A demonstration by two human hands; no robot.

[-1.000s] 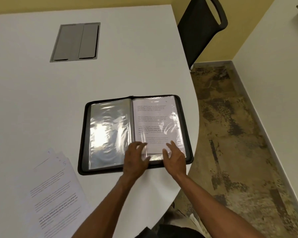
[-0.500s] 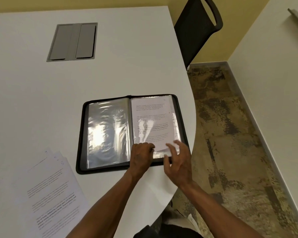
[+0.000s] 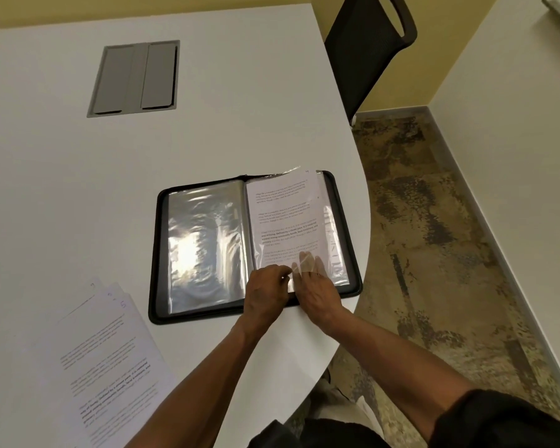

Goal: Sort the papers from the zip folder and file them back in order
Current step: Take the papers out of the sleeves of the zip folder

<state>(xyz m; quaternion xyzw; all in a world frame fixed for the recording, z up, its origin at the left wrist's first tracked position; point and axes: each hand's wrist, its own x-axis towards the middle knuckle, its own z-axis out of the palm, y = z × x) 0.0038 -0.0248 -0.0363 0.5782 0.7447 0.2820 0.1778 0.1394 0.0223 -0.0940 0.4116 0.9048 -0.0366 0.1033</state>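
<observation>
We are at a white table [image 3: 78, 189], where the black zip folder [image 3: 162, 253] lies open near the curved edge, its left plastic sleeve [image 3: 204, 247] empty and shiny. On the right side, the printed sheet [image 3: 285, 218] now sits crooked: half a second ago it lay flat and square in its sleeve, and now its top corner pokes up past the folder's upper edge. We judge this page is being pushed up out of its pocket, or shifted within it, so the filing of this page is not settled. Our right hand [image 3: 317, 286] has slid its straight fingers under the clear film, pressing on the page, while our left hand [image 3: 265, 286] pinches the sleeve's lower edge. The other numbered papers [image 3: 104, 367] wait fanned at the table's near left.
</observation>
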